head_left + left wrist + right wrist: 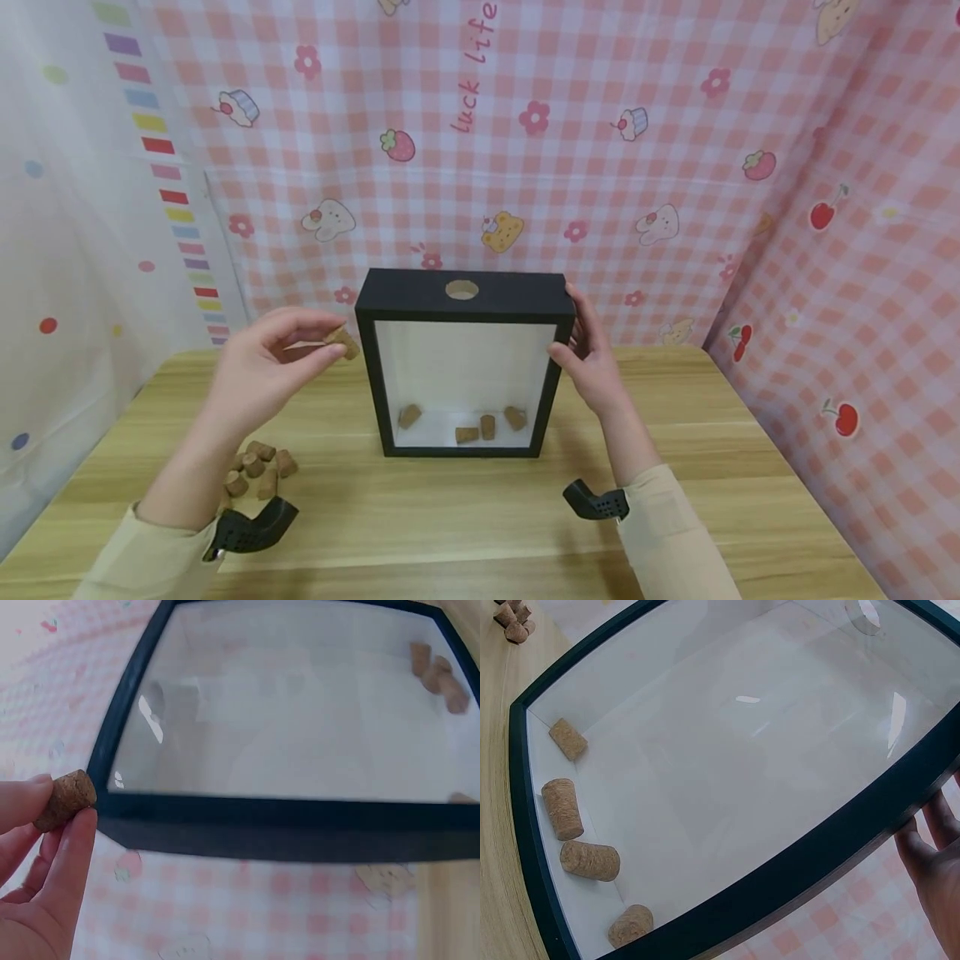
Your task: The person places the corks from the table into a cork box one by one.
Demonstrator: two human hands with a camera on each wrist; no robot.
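A black-framed box (pixel 465 315) with a clear front stands upright on the table, a round hole (pixel 462 290) in its top. Inside, at the bottom, lie several corks (pixel 467 434), also visible in the right wrist view (pixel 590 860). Beside the box's upper left edge, my left hand (pixel 262 367) pinches a cork (pixel 342 342) between thumb and fingers; the left wrist view shows this cork (pixel 69 800) near the frame's corner. My right hand (pixel 596 367) rests against the box's right side, thumb at the front edge and fingers around the side.
Several loose corks (pixel 261 467) lie on the wooden table (pixel 450 525) at the left, near my left forearm. A pink checked cloth (pixel 465 192) hangs behind the table, and another covers the right side. A dotted white cloth (pixel 67 250) hangs at the left.
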